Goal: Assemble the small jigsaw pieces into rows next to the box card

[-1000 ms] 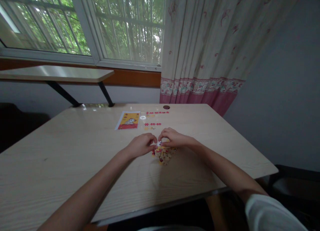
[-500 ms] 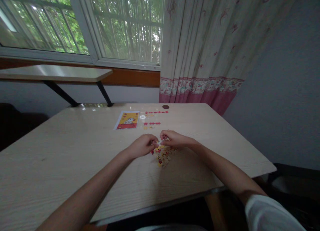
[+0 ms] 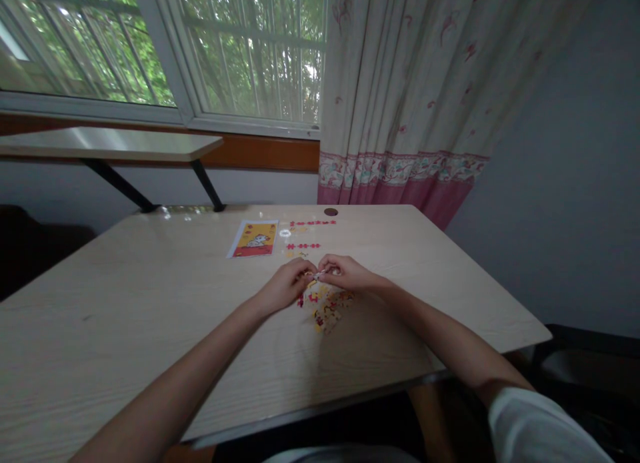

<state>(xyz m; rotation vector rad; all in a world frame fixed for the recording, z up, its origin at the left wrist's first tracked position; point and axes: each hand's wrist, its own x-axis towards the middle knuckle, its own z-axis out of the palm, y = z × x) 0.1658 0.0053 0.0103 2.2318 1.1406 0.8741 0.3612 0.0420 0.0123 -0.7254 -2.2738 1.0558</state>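
Pinched between left hand (image 3: 286,286) and right hand (image 3: 349,275) fingertips: small puzzle piece (image 3: 319,274), just above loose pile (image 3: 326,304), mid-tabletop (image 3: 125,316). Bare wood toward left and near edges.

Both your arms reach forward and converge at centre. Your left forearm (image 3: 190,376) is bare and runs in from lower left, wrist straight. Your left hand (image 3: 286,286) is knuckles-up, fingers curled under, thumb and forefinger pinched at the tip. Your right forearm (image 3: 440,343) is bare and comes in from lower right, with a white short sleeve (image 3: 540,429) at the upper arm. Your right hand (image 3: 345,273) is palm-down, fingers bent and drawn into a pinch. The fingertips (image 3: 311,272) of the two hands meet, touching or nearly so. Both hands sit low over the counter.
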